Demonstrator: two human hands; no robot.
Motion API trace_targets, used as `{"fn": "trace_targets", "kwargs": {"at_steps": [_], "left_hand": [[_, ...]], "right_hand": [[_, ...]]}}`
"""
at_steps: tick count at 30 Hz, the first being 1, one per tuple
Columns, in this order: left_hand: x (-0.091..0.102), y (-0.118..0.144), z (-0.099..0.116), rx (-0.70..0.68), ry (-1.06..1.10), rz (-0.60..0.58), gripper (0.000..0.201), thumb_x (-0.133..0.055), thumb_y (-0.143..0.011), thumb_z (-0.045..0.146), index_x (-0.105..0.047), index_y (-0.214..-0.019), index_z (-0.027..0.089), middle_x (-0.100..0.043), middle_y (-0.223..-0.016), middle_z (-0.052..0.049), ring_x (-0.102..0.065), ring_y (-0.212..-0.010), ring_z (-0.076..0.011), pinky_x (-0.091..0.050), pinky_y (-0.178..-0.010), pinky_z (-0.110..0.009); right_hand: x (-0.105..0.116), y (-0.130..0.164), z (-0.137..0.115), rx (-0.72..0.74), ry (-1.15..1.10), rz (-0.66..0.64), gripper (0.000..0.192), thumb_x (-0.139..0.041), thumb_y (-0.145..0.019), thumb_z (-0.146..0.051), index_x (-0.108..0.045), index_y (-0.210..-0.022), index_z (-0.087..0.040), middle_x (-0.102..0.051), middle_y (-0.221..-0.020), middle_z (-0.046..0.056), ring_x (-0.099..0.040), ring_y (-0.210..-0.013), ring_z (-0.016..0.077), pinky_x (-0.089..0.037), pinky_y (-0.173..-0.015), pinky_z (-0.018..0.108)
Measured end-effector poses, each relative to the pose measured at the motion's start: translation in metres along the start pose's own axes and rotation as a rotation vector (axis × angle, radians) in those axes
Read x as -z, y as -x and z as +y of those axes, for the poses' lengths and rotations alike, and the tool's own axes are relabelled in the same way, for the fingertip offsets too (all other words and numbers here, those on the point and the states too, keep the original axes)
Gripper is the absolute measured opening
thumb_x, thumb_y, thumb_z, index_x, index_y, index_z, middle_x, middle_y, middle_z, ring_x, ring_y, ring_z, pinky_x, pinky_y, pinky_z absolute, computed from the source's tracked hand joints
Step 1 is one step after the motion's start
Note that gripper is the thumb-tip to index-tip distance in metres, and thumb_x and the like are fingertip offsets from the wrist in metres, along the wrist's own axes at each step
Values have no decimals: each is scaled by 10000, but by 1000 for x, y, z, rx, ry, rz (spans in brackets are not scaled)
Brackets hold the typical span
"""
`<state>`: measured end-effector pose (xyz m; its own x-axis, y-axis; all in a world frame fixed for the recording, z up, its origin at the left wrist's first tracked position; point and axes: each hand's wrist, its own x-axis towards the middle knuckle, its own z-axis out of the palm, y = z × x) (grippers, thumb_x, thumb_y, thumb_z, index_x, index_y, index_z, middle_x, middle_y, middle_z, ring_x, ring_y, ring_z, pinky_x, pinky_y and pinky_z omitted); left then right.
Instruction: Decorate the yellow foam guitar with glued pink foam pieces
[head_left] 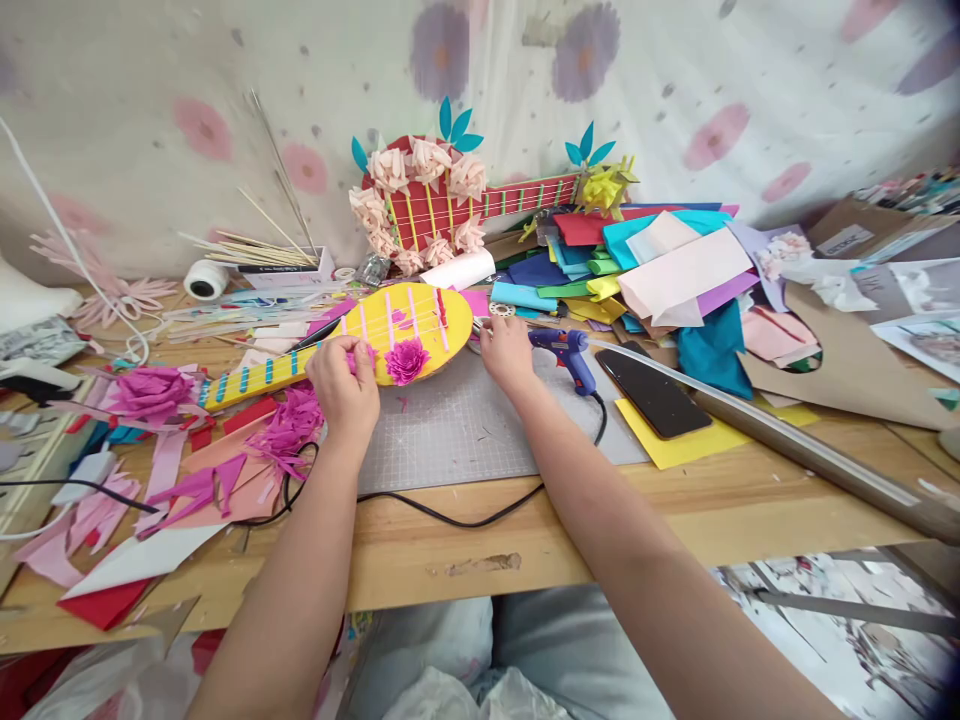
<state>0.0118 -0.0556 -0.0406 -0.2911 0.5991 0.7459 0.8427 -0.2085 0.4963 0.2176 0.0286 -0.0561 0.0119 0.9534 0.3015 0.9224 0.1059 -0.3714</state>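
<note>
A yellow paper guitar (420,312) with pink strips, strings and a blue-banded neck lies tilted on the grey cutting mat (450,430). My left hand (345,390) is closed at its lower left edge, pinching a magenta paper flower (363,357) against the body. Another magenta flower (406,361) sits on the guitar just to the right. Beyond the guitar's right end, my right hand (506,350) has its fingers curled down beside a small pale ring (502,310); what they grip is hidden. A blue glue gun (566,352) lies to the right of that hand.
A red paper guitar with pale roses (420,205) leans at the back. Coloured paper sheets (675,260) pile up behind, right. A black phone (652,390) and a long metal bar (787,435) lie right. Magenta crepe scraps (289,430) and a black cable (450,518) are nearer.
</note>
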Motion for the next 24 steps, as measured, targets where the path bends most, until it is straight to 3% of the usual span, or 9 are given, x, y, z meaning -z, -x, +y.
{"fn": "trace_targets", "kwargs": {"at_steps": [4,8,11,16,19,21,24], "left_hand": [[-1,2,-2,55,29,16,136,-336,-879,250,-416,-779,206,-566,-798,-69,-522,-822,-208,-360,-831,-390],[0,0,-5,90,13,-7,161,-332,-879,262,-388,-737,211,-535,-753,-62,-509,-803,-217,-347,-820,-396],[2,-2,-5,100,-1,-27,171,-349,-880,280,-402,-733,210,-537,-754,-64,-513,-813,-217,-345,-820,-388],[5,-5,1,9,3,-87,73,-498,-821,278,-482,-830,208,-593,-856,-61,-538,-890,-213,-341,-864,-382],[6,-11,5,2,17,-88,228,-590,-753,261,-502,-955,202,-607,-933,-62,-549,-923,-217,-345,-883,-388],[5,-20,8,-8,21,-148,261,-608,-739,261,-525,-980,205,-614,-955,-59,-556,-914,-215,-351,-882,-388],[3,-35,12,-91,10,-377,193,-626,-736,289,-599,-915,220,-628,-955,-51,-558,-935,-224,-344,-889,-393]], "right_hand": [[-2,-4,-7,-9,155,-152,354,-390,-854,-137,-487,-1190,-78,-529,-1189,208,-466,-1103,287,-366,-875,353],[2,-11,-15,-15,259,-274,356,-346,-857,-93,-477,-1185,-50,-547,-1174,224,-475,-1133,279,-377,-867,341],[8,-10,-19,-64,273,-355,366,-421,-845,-153,-470,-1185,-25,-560,-1152,233,-524,-1097,272,-408,-834,326],[26,16,-18,29,253,-466,372,-537,-783,-269,-551,-1085,-53,-613,-1066,216,-604,-987,278,-443,-770,323],[36,37,-8,64,241,-454,339,-558,-761,-281,-570,-1038,-86,-638,-999,204,-624,-940,277,-446,-745,324],[38,48,0,63,250,-441,355,-558,-758,-298,-560,-1038,-79,-639,-999,206,-628,-926,280,-449,-734,327],[36,58,9,43,274,-379,363,-510,-796,-333,-537,-1047,-72,-634,-1017,200,-630,-921,276,-452,-723,331]]}}
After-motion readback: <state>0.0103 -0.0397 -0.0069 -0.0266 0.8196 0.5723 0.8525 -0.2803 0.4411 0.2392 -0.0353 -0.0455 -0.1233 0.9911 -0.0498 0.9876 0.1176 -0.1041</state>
